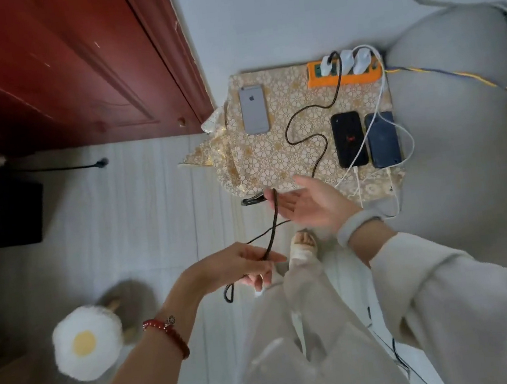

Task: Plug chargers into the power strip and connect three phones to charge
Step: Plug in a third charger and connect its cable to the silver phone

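Note:
An orange power strip (pixel 344 80) lies at the far edge of a small table with a gold flowered cloth (pixel 276 157). Three white chargers (pixel 346 60) are plugged into it. A black phone (pixel 349 139) and a dark blue phone (pixel 382 139) lie side by side at the right, each with a white cable at its near end. A grey phone (pixel 254 109) lies face down at the left, with no cable. A black cable (pixel 307 121) runs from the strip over the cloth to my hands. My left hand (pixel 239 267) pinches it. My right hand (pixel 308 204) is open, palm up, the cable draped over its fingertips.
A dark red door (pixel 64 68) stands to the left of the table. A grey cushioned seat (pixel 458 103) is at the right, with a yellow and blue cord (pixel 455 74) running from the strip. An egg-shaped fluffy slipper (pixel 85 343) is on the pale floor near left.

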The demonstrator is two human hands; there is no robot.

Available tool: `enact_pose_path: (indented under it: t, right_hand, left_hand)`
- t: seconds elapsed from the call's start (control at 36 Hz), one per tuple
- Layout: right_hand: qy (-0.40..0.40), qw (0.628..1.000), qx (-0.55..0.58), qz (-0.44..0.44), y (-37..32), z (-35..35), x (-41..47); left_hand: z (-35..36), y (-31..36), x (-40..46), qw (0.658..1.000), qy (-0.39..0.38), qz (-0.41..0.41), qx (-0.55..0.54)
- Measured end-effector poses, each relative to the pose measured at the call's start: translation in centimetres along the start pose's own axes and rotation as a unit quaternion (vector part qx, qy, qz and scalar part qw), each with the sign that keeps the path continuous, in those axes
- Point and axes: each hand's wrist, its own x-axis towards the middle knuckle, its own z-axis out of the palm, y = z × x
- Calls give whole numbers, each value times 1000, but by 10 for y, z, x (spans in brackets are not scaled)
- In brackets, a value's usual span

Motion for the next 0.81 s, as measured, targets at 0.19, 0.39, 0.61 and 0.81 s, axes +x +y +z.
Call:
enact_pose_path:
  t: [0.19,0.39,0.61,0.81]
  right_hand:
    - [30,974,-214,-61,12,24,-12]
    - [-100,772,-626,-55,34,5,-48]
    - [-43,811,-581,-54,17,-11,-37]
    - [-16,968,-223,-116,1,42,-6]
  left_hand:
    - [-22,-30,-7,998,-11,-59,33]
    - [-24,4,27,855,95,46,-508]
    - [-29,28,29,842,133,142,-503]
    - [-16,9,5,962,84,96,-242]
